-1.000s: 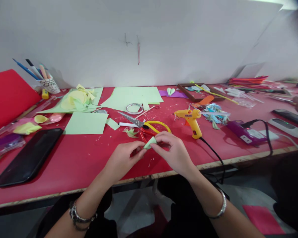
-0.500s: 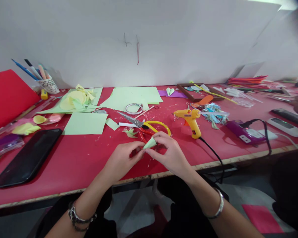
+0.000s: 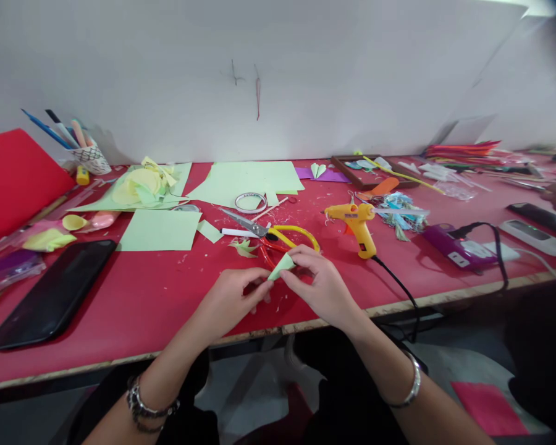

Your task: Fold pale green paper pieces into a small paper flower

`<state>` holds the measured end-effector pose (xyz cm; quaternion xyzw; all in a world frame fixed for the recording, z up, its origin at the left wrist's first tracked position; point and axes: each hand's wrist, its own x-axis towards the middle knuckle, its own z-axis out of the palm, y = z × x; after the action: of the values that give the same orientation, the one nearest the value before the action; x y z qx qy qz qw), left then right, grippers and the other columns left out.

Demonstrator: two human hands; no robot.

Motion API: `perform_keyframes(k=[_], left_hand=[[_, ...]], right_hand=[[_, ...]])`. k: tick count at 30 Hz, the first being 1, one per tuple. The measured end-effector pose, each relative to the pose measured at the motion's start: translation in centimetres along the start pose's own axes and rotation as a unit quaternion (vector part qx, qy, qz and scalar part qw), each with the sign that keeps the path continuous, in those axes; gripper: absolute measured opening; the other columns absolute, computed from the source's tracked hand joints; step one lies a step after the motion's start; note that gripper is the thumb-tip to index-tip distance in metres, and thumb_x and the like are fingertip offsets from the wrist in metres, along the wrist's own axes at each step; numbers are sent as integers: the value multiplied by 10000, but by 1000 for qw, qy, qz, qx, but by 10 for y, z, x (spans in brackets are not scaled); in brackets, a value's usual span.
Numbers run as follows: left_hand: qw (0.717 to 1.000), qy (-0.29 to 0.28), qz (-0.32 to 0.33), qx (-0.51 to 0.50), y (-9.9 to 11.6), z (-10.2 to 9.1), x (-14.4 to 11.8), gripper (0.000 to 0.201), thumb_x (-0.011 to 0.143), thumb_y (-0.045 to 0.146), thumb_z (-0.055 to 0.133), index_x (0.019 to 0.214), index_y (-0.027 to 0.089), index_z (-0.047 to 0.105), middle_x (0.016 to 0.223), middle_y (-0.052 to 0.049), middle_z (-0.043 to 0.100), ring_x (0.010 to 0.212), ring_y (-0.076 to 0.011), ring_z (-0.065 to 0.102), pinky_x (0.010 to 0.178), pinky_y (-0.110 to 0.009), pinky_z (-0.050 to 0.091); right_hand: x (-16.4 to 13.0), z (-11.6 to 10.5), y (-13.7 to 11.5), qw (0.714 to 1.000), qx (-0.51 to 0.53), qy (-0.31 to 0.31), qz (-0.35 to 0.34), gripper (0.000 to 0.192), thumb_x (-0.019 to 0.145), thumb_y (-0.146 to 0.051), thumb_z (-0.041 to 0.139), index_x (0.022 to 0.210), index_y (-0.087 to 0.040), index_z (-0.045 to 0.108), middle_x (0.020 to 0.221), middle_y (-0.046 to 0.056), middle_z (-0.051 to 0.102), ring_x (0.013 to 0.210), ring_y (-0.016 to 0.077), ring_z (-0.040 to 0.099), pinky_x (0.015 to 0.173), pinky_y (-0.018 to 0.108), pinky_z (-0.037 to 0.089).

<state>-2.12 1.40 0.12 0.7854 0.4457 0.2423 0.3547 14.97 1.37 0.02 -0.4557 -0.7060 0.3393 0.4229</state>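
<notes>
Small pale-green paper cone (image 3: 281,266), matte and pointed, held just above the red worktop (image 3: 157,296), just in front of the yellow-handled scissors (image 3: 269,233). Pinched at its lower tip by the left hand (image 3: 229,296), grip pressed together. Pinched along its upper edge by the right hand (image 3: 322,284), fingers curled close. Glossy yellow glue gun (image 3: 356,225) right of the scissors.

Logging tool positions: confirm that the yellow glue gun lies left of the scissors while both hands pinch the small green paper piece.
Wrong side. In the head view the yellow glue gun stands right of the scissors. The rest holds: the left hand and right hand pinch the small green paper piece.
</notes>
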Motion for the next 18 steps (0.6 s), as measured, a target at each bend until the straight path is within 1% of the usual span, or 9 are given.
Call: perform_keyframes(k=[3, 6, 10, 13, 18], left_hand=[[1000, -6, 5, 23, 1, -2, 0, 222, 856, 257, 407, 744, 152, 568, 576, 46, 589, 443, -50, 513, 479, -149, 372], [997, -8, 21, 71, 3, -3, 1, 229, 857, 223, 399, 709, 144, 555, 552, 43, 573, 452, -57, 521, 478, -152, 355], [992, 20, 53, 113, 3, -2, 2, 186, 852, 224, 420, 798, 146, 580, 590, 26, 588, 515, -84, 539, 501, -168, 360], [990, 28, 76, 117, 2, -1, 2, 158, 847, 215, 440, 848, 151, 584, 621, 22, 599, 543, -88, 540, 516, -169, 362], [995, 2, 63, 82, 2, -2, 1, 188, 859, 220, 424, 767, 146, 569, 598, 38, 581, 483, -59, 512, 485, -150, 344]], right_hand=[[0, 0, -1, 1000, -1, -3, -1, 120, 783, -159, 481, 725, -154, 586, 805, 27, 532, 727, 119, 526, 630, 227, 425], [0, -1, 0, 1000, -4, 2, -1, 155, 789, -157, 465, 688, -153, 583, 781, 20, 520, 727, 117, 518, 634, 227, 418], [0, 0, 1, 1000, 1, -4, 9, 91, 753, -189, 540, 707, -144, 605, 806, 24, 515, 718, 119, 520, 626, 231, 422], [0, 0, 2, 1000, -1, -12, 11, 81, 719, -222, 601, 732, -146, 625, 841, 28, 523, 723, 124, 525, 635, 240, 426], [-1, 0, 3, 1000, 1, -13, 12, 66, 717, -215, 610, 703, -152, 626, 833, 24, 531, 728, 126, 529, 648, 244, 423]])
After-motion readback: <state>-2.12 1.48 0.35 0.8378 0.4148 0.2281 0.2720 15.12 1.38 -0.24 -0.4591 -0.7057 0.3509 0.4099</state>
